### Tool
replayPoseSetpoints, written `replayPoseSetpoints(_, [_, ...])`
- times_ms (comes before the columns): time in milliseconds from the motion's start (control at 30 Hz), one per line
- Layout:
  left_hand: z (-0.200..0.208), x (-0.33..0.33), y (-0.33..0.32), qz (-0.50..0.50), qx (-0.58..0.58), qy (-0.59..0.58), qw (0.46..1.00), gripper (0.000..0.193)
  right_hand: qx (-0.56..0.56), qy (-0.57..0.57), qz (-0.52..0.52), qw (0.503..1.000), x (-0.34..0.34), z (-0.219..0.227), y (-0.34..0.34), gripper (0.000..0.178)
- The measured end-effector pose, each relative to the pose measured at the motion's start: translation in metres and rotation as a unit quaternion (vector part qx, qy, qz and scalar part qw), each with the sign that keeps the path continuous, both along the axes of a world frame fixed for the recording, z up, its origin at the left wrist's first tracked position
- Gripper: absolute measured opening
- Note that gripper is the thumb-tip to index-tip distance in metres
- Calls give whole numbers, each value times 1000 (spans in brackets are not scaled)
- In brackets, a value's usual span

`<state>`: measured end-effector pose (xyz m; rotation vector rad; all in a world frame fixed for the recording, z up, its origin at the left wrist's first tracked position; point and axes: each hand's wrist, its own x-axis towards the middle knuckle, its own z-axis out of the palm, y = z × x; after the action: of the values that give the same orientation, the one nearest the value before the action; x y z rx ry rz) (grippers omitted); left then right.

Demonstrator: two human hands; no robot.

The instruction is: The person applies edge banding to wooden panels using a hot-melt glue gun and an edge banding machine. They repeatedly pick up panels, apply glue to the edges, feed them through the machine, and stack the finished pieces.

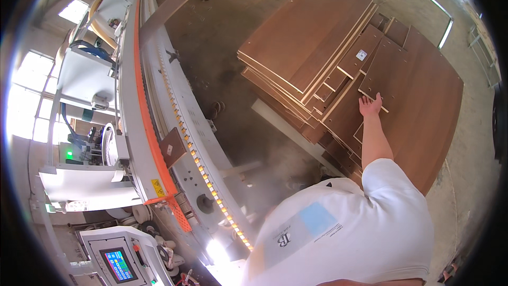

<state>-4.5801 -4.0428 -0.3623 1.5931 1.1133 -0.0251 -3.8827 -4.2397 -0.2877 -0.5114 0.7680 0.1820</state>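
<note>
My right arm reaches out to the stack on the right. There my right hand grips the near edge of a narrow brown wood panel, which lies at a slant on top of other panels. The thumb stands apart from the fingers, and the fingertips are partly hidden at the pale edge. Small drilled holes dot this panel. Beneath it spreads a large brown board with a curved outer side. Close by lies a smaller panel with a white label. My left hand is out of the picture.
Left of the stack stands a taller pile of brown boards. A long machine with an orange guard runs along the left, carrying a small brown panel beside its track and a longer panel farther along. Its control screen is lit.
</note>
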Motion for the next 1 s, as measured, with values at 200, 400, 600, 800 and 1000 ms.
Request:
replayPoseSetpoints(200, [19, 1, -4, -55, 45, 67, 995, 27, -26, -2, -29, 999, 7, 17, 1, 70])
replayPoseSetpoints(400, [14, 14, 12, -151, 122, 86, 977, 29, -141, -32, -109, 983, 33, 47, -52, 55])
replayPoseSetpoints(600, [21, 40, 36, -165, 213, -89, 959, 32, -126, -118, -131, 976, -3, 91, -113, 50])
replayPoseSetpoints(800, [174, 139, 21, -126, 190, -40, 973, 22, -298, -255, 27, 919, -108, 162, -145, 51])
replayPoseSetpoints(1000, [260, 216, 46, -117, 182, -105, 971, 27, -503, -348, 213, 762, -142, 225, -127, 31])
